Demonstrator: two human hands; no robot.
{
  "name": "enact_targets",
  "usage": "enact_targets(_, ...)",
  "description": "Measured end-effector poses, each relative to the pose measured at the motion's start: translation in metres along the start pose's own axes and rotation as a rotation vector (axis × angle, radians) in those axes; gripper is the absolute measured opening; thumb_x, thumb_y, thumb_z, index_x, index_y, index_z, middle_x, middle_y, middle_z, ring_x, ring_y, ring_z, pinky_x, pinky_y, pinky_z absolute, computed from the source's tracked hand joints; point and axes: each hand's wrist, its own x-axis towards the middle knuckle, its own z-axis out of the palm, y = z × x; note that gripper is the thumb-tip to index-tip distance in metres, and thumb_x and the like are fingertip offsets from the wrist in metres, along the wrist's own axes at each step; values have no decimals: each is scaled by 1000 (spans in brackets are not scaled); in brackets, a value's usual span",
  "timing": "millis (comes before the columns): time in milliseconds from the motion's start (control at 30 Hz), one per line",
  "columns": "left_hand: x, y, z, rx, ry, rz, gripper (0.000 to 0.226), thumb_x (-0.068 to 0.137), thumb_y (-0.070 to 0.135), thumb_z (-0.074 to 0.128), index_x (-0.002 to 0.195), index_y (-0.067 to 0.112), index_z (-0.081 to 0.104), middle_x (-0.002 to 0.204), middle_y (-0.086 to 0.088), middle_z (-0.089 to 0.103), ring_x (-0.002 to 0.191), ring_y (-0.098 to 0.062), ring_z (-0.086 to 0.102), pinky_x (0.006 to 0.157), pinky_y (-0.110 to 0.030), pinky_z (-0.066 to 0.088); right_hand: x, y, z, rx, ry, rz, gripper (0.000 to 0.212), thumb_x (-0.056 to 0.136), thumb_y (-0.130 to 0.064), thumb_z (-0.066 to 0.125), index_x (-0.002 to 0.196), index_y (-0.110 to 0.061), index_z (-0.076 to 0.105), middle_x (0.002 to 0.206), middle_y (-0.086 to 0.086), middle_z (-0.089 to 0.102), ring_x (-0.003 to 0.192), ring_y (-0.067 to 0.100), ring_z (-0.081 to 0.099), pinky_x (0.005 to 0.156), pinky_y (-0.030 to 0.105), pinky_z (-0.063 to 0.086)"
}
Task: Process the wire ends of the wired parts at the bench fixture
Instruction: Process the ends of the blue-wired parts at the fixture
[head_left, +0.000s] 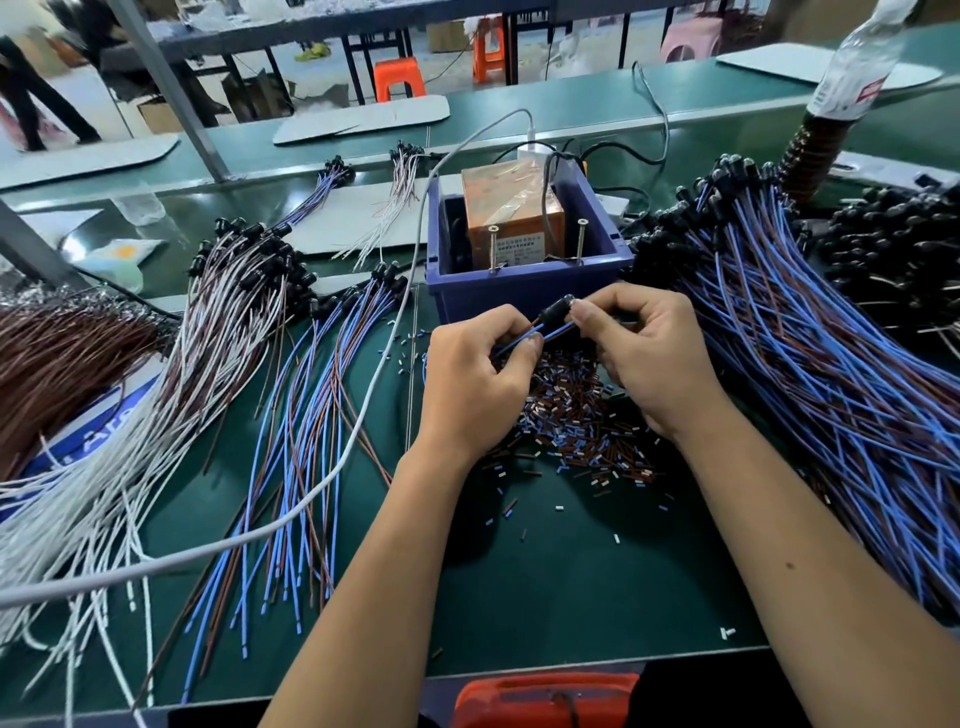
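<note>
head view: smaller blue-brown batch (306, 441) laid out at left, judged done. wires pinched by left hand (475, 384), black wired part (556, 309) gripped by right hand (649, 358) before blue fixture box (524, 291). large pile (810, 353) at right judged left.

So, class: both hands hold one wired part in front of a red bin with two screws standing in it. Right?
Not quite. The head view shows the bin is blue, not red. The left hand and right hand do hold one wired part, and two screws stand there.
</note>
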Motion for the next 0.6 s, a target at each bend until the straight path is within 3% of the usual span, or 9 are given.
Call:
enact_targets(133, 0, 0, -1, -18, -3, -8, 20, 91, 16, 67, 72, 15, 62, 55, 9, 45, 51, -10, 39, 51, -32, 33, -1, 0, 1, 36, 9, 18, 15, 96, -21, 72, 81, -20, 75, 50, -17, 55, 42, 1, 45, 46, 10, 34)
enact_targets(233, 0, 1, -1, -33, -5, -8, 20, 91, 16, 67, 71, 15, 62, 54, 8, 45, 51, -10, 39, 50, -34, 34, -1, 2, 2, 88, 6, 67, 18, 97, -22, 72, 80, -18, 75, 50, -2, 45, 41, 12, 32, 41, 23, 25)
enact_targets(333, 0, -2, -4, -48, 28, -44, 22, 90, 16, 65, 69, 15, 59, 53, 6, 44, 51, -12, 39, 50, -36, 33, 2, 1, -4, 169, 106, 133, 23, 100, -19, 69, 77, -19, 72, 53, 2, 44, 38, 11, 32, 39, 19, 23)
enact_targets(467, 0, -5, -7, -205, 127, -141, 23, 93, 19, 63, 71, 12, 61, 57, -10, 53, 55, -31, 47, 51, -39, 37, 4, 1, -17, 192, 183, 99, 19, 98, -20, 71, 78, -20, 73, 58, -5, 55, 38, 8, 39, 37, 18, 27)
enact_targets(600, -1, 1, 0, -281, 183, -177, 20, 97, 19, 65, 78, 15, 68, 64, 0, 68, 60, -21, 62, 59, -31, 49, -1, -3, 0, 100, 108, 5, 3, 90, -16, 76, 90, -19, 78, 66, -10, 66, 45, 0, 49, 47, 11, 37)
